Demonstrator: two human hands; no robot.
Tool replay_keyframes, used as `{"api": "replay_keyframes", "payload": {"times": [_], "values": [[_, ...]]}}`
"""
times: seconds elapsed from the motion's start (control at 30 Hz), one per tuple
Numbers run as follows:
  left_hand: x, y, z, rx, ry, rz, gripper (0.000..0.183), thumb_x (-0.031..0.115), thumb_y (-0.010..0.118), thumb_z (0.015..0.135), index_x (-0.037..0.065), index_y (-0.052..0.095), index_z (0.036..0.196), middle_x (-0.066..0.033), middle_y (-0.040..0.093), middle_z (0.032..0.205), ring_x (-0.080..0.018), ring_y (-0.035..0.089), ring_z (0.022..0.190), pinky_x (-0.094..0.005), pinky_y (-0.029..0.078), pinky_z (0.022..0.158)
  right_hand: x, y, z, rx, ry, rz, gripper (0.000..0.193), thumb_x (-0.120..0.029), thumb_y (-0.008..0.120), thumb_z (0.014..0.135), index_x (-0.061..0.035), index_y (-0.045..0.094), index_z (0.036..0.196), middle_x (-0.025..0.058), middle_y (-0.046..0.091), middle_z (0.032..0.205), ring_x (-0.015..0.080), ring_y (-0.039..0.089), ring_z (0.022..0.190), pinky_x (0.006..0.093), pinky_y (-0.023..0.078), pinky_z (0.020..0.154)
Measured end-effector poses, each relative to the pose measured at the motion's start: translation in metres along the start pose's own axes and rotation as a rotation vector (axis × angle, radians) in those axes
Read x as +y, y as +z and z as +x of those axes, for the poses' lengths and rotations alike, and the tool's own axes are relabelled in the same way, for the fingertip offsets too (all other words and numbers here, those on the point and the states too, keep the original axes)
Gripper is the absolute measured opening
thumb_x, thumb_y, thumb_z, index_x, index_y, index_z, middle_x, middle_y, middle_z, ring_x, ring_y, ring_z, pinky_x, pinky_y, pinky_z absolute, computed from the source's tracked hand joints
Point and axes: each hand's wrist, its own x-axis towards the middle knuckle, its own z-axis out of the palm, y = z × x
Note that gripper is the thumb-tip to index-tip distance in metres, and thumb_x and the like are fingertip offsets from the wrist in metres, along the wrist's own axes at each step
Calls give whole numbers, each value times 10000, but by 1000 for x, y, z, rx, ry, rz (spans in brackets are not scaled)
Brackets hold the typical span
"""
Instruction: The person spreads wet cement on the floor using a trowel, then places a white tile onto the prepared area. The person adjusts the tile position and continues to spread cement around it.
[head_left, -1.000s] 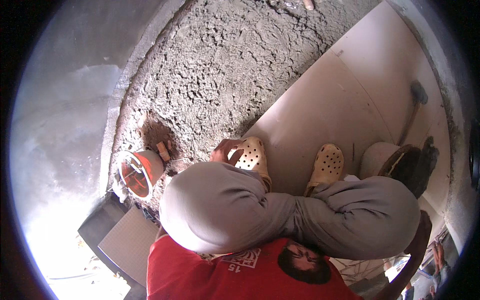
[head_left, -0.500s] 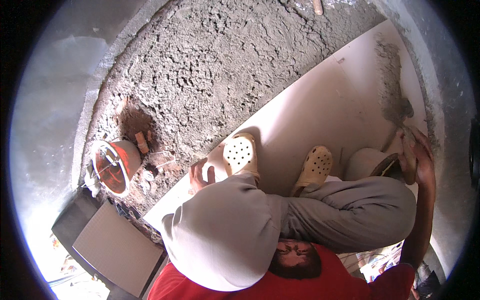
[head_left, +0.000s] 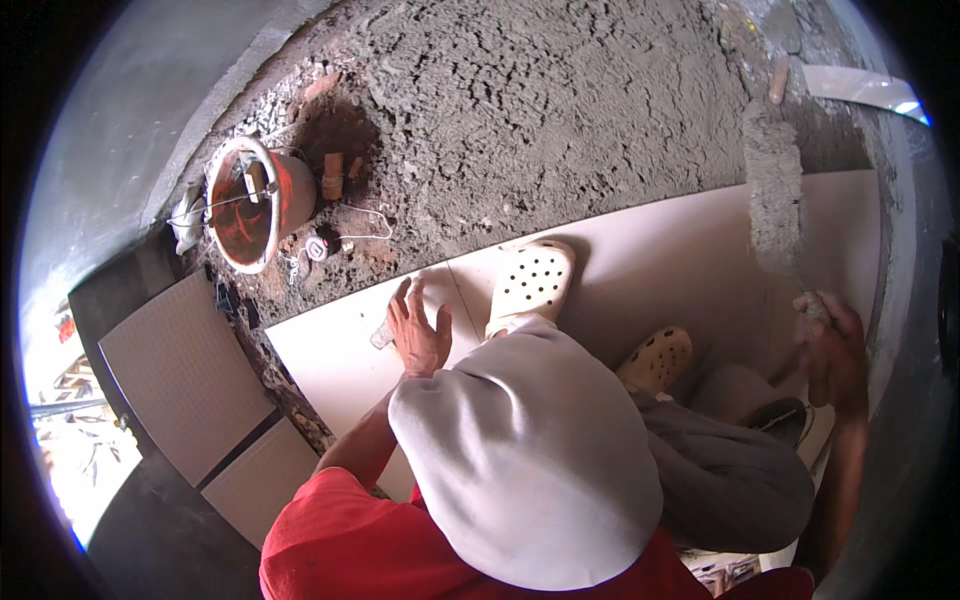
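Observation:
My right hand [head_left: 832,345] is closed round the handle of a trowel [head_left: 775,190], whose long blade is coated in grey mortar. That blade spans the edge between white tiles [head_left: 640,225] and the mortar bed. On the left, my left hand [head_left: 420,328] rests on a white tile, its fingers stretched and apart. A small greyish piece [head_left: 382,335] lies against those fingers; whether they touch it I cannot tell. Between my hands are my cream clogs [head_left: 532,285] with holes, on the tiles, and my grey-covered knee hides part of the floor.
Rough wet mortar [head_left: 560,110] spreads beyond the tiles. A bucket [head_left: 285,200] with a reddish inside stands at left near brick pieces [head_left: 333,177] and a string reel [head_left: 317,248]. Tile stacks [head_left: 190,365] lean lower left. A wooden handle [head_left: 779,82] and a white strip [head_left: 865,90] lie far right.
The view has swung, bringing the far right strip into sight. My left hand has come out from behind the knee, further onto the tile. My right hand still grips the trowel.

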Motion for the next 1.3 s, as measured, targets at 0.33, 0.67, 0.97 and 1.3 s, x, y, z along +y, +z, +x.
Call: {"api": "replay_keyframes", "payload": {"times": [0.33,0.67,0.97,1.3], "values": [[-11,13,2,-31,-56,-16,767,252,753,837,81,389,1491,-227,397,1470,-429,374,1347,-564,293,1129,-104,53,56,-438,-204,262,463,-415,518,966,0,548,1170,90,554,690,160,510,477,288,418,418],[-10,17,-2,-60,-85,-31,830,235,794,795,80,380,1497,-235,373,1494,-426,333,1396,-578,261,1157,-75,245,231,-1045,52,1148,416,-381,480,995,15,561,1093,56,575,724,121,514,446,302,479,400],[-9,8,0,-127,-49,25,887,229,809,800,82,337,1537,-236,355,1525,-429,309,1427,-554,274,1179,-104,164,215,-264,-26,23,387,-445,507,1014,-62,563,1024,28,553,727,97,481,463,273,424,401],[-9,8,0,-136,-76,-19,862,216,811,803,58,358,1519,-225,355,1538,-420,284,1456,-524,260,1205,-142,211,239,-339,2,-312,381,-457,504,1028,-83,530,957,12,527,700,88,477,470,278,412,405]]}}
